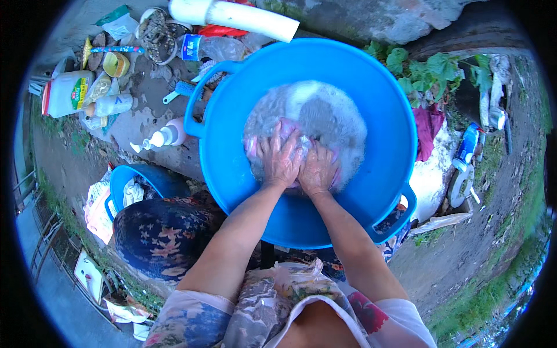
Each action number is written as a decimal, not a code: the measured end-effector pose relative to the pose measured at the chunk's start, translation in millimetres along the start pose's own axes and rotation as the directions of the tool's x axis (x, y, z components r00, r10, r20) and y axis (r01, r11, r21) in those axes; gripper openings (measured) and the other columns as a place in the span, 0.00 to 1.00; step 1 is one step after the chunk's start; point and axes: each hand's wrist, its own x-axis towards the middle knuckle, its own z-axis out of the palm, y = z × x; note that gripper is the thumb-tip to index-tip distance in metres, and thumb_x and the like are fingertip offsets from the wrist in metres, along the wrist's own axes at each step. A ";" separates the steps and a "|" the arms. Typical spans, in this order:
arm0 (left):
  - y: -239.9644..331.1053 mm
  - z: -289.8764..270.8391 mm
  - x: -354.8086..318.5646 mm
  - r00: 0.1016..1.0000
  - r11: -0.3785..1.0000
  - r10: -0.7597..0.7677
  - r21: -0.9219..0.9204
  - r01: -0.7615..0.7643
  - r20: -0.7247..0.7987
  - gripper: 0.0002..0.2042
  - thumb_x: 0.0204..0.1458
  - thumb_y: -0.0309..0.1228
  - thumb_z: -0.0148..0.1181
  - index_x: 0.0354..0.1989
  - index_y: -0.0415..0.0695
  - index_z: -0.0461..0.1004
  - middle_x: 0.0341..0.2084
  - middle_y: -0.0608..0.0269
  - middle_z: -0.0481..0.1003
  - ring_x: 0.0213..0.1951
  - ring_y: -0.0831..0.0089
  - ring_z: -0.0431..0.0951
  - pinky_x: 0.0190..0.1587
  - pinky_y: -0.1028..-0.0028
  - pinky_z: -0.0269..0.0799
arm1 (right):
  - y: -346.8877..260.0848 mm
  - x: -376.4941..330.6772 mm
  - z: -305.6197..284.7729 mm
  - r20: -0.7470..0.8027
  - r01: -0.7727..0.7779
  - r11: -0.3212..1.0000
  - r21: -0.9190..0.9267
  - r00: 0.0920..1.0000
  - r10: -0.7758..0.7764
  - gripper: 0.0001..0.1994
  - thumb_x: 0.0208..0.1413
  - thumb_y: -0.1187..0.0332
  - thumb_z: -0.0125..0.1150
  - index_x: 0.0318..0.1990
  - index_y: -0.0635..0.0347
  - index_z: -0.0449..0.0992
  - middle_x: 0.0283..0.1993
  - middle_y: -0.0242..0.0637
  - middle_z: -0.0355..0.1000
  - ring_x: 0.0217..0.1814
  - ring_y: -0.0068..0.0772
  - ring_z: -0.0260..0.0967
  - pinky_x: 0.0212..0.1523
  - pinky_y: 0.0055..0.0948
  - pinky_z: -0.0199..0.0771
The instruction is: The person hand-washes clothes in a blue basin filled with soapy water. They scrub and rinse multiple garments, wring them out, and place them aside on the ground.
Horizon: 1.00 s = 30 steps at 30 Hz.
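A large blue basin (386, 124) holds sudsy grey water (325, 116) with white foam on it. Pink wet cloth (290, 125) lies partly under the water, bunched beneath my hands. My left hand (279, 158) presses down on the cloth, its fingers spread and stretched forward. Close beside it, my right hand (318, 169) has its fingers curled over the cloth, with pink fabric showing at its outer side. The fingertips of the right hand are partly hidden by suds. Both forearms reach over the basin's near rim.
Left of the basin stand a pump bottle (168, 134), a blue brush (184, 89), a white jug (67, 93) and a smaller blue bucket (139, 171). A white pipe (235, 16) lies at the back. Right are leafy plants (432, 72), maroon cloth (427, 130) and a blue can (466, 148).
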 end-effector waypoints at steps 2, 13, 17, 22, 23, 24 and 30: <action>-8.1 7.0 5.9 0.999 0.995 0.022 -0.098 -0.017 0.047 0.19 0.52 0.42 0.52 0.54 0.58 0.70 0.61 0.53 0.58 0.58 0.43 0.57 0.58 0.44 0.49 | 7.2 5.9 4.9 0.132 -0.046 0.999 -0.024 0.990 0.049 0.19 0.46 0.61 0.54 0.46 0.58 0.72 0.51 0.45 0.67 0.54 0.49 0.61 0.60 0.53 0.48; -6.5 -7.6 116.2 0.934 0.995 -0.032 -0.076 0.063 0.356 0.20 0.58 0.47 0.43 0.45 0.47 0.75 0.45 0.44 0.73 0.46 0.48 0.72 0.52 0.54 0.62 | 29.4 76.0 -37.5 0.442 -0.354 0.883 0.308 0.875 0.197 0.31 0.50 0.47 0.58 0.51 0.67 0.68 0.50 0.57 0.70 0.53 0.58 0.66 0.50 0.49 0.66; -81.8 -7.8 130.9 0.900 0.795 -0.236 -0.460 0.396 0.367 0.21 0.60 0.45 0.38 0.47 0.41 0.71 0.50 0.45 0.70 0.53 0.47 0.68 0.55 0.58 0.63 | 50.0 32.6 -65.1 0.474 -0.127 0.983 0.133 0.879 0.050 0.39 0.41 0.51 0.67 0.61 0.57 0.62 0.57 0.56 0.63 0.60 0.52 0.62 0.58 0.45 0.63; -30.4 -85.9 115.6 0.909 0.967 -0.225 -0.029 0.251 0.352 0.17 0.56 0.37 0.48 0.49 0.40 0.70 0.48 0.43 0.71 0.52 0.48 0.69 0.54 0.59 0.65 | 35.7 0.6 -91.1 0.498 0.025 0.991 -0.130 0.866 0.044 0.25 0.42 0.71 0.61 0.53 0.51 0.69 0.46 0.50 0.70 0.52 0.51 0.67 0.51 0.42 0.71; -14.5 -97.2 114.0 0.920 0.982 -0.187 0.076 0.171 0.345 0.17 0.56 0.36 0.49 0.50 0.40 0.69 0.48 0.43 0.71 0.52 0.49 0.69 0.54 0.59 0.65 | 34.0 -2.2 -96.6 0.497 0.030 0.991 -0.131 0.867 0.039 0.23 0.42 0.74 0.59 0.51 0.51 0.70 0.43 0.49 0.72 0.50 0.51 0.68 0.48 0.42 0.72; -9.0 -98.4 109.3 0.989 0.993 0.114 0.009 -0.116 0.098 0.18 0.55 0.37 0.50 0.50 0.41 0.69 0.49 0.45 0.71 0.52 0.49 0.69 0.55 0.59 0.64 | 23.0 -6.4 -109.3 0.478 0.059 0.990 -0.125 0.878 0.008 0.23 0.40 0.76 0.58 0.49 0.51 0.72 0.43 0.47 0.73 0.51 0.51 0.68 0.47 0.42 0.73; 26.9 -54.6 86.0 0.769 0.771 0.565 -0.525 -0.361 0.300 0.27 0.62 0.50 0.33 0.54 0.43 0.70 0.53 0.49 0.70 0.56 0.54 0.68 0.59 0.63 0.60 | -17.7 -17.5 -207.2 0.250 0.422 0.890 -0.172 0.893 -0.375 0.19 0.30 0.79 0.61 0.35 0.50 0.76 0.34 0.38 0.74 0.43 0.45 0.70 0.41 0.40 0.73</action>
